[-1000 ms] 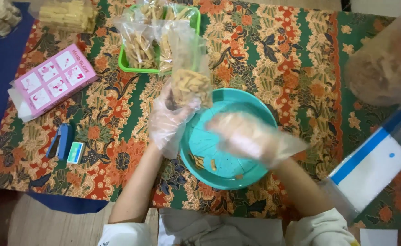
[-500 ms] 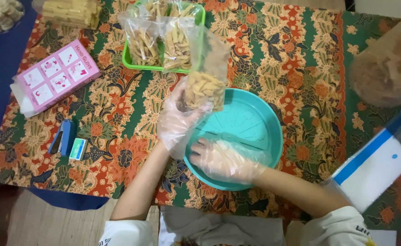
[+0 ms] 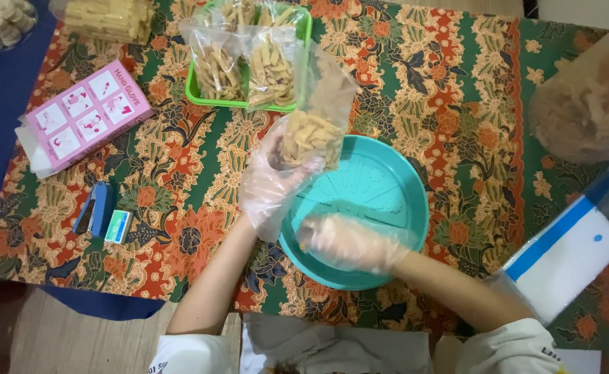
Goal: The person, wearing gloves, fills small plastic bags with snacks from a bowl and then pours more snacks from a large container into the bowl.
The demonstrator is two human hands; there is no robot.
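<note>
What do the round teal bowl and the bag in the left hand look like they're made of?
Teal bowl: probably plastic, one even colour with a soft sheen and moulded ribs. Bag held by the left hand: thin clear plastic film; the pale snack sticks show through it.

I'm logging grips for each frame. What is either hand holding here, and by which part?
The left hand holds a clear snack bag by its filled lower end. The right hand lies in the teal basin, holding nothing visible.
</note>
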